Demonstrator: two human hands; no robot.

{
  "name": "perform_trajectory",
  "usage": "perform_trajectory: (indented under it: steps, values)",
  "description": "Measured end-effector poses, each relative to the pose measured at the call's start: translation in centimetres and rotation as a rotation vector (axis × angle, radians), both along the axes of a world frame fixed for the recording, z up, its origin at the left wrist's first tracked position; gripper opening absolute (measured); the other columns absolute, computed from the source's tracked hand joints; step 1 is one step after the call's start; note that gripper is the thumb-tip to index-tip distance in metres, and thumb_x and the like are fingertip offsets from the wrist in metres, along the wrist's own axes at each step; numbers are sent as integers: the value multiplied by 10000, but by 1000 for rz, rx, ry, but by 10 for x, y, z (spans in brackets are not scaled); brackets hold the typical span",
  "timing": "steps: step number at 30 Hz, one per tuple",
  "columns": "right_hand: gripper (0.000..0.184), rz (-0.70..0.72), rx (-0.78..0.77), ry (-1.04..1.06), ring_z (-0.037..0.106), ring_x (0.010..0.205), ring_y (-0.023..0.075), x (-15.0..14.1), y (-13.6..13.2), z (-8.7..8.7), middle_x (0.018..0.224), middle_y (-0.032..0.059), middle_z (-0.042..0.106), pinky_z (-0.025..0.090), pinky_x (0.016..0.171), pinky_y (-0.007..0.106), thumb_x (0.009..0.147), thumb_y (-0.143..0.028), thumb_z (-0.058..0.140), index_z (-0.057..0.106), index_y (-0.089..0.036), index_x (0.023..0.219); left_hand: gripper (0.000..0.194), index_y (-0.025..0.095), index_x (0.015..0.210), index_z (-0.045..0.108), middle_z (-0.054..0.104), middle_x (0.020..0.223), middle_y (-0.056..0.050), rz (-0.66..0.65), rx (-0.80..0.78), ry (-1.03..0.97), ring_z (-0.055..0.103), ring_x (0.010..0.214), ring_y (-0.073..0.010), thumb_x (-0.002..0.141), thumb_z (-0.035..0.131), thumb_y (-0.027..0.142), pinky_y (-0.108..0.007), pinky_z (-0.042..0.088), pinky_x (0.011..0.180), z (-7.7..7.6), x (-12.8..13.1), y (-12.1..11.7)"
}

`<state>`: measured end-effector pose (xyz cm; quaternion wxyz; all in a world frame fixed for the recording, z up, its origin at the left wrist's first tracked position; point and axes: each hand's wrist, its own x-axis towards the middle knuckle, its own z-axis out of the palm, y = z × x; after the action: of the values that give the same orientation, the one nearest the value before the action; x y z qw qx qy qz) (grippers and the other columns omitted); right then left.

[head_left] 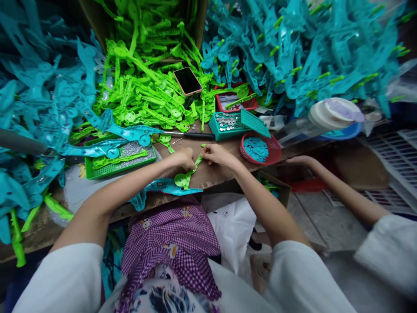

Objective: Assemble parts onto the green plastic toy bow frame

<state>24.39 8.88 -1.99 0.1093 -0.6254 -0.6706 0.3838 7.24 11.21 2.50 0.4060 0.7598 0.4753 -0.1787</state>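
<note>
Green plastic piece (186,177), right hand (216,154) pinching it, left hand (185,158) curled closed, contents hidden

- Brown bench (215,174): heaped w/ lime pcs (146,93) at back
- Grn tray (95,175) set L; teal box (228,135) + red basket (275,151) R
- Blk-handled tool (199,135) laid betw.
- Teal pc (164,186) laid nr front edge
</note>
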Motion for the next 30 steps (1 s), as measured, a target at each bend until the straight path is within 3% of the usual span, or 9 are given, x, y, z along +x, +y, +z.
perform_trajectory:
  steps: [6,9,12,17,24,30]
  values:
    - [159,-30,50,168,593,510,110,5,-12,1,783,10,655,425,544,229,867,-305,544,604,-160,887,38,133,692,684,675,638,-33,30,-20,-72,625,617,-156,655,681,140,-212,443,553,-9,-8,0]
    - [174,-104,224,226,640,694,155,-2,-31,1,902,50,666,486,668,275,855,-307,578,632,-169,945,35,135,673,672,648,597,-13,42,-46,-118,621,591,-149,644,691,129,-206,439,534,-14,-9,2]
    - [188,-57,367,283,624,942,205,-17,-54,-10,980,70,649,479,854,336,839,-328,629,653,-196,972,55,136,688,673,622,568,10,53,-74,-160,610,575,-140,640,699,140,-199,430,520,-18,-11,4]
    - [196,-69,363,261,574,1049,232,-31,-68,-26,1053,75,612,424,928,389,843,-332,634,623,-209,995,75,136,674,674,589,534,32,51,-86,-227,564,551,-127,611,700,167,-196,388,498,-24,-16,5]
    - [193,-48,214,158,564,973,212,-30,-55,-17,1013,36,589,397,887,369,797,-269,656,589,-211,968,134,130,672,688,527,504,55,40,-34,-318,454,504,-94,593,700,237,-190,297,451,-28,-24,3]
    - [241,-71,395,274,576,1068,230,-33,-71,-23,1083,85,626,429,944,394,858,-348,608,606,-212,1057,171,120,773,740,582,538,30,39,61,-274,492,530,-113,634,653,168,-206,328,485,-25,-22,-5]
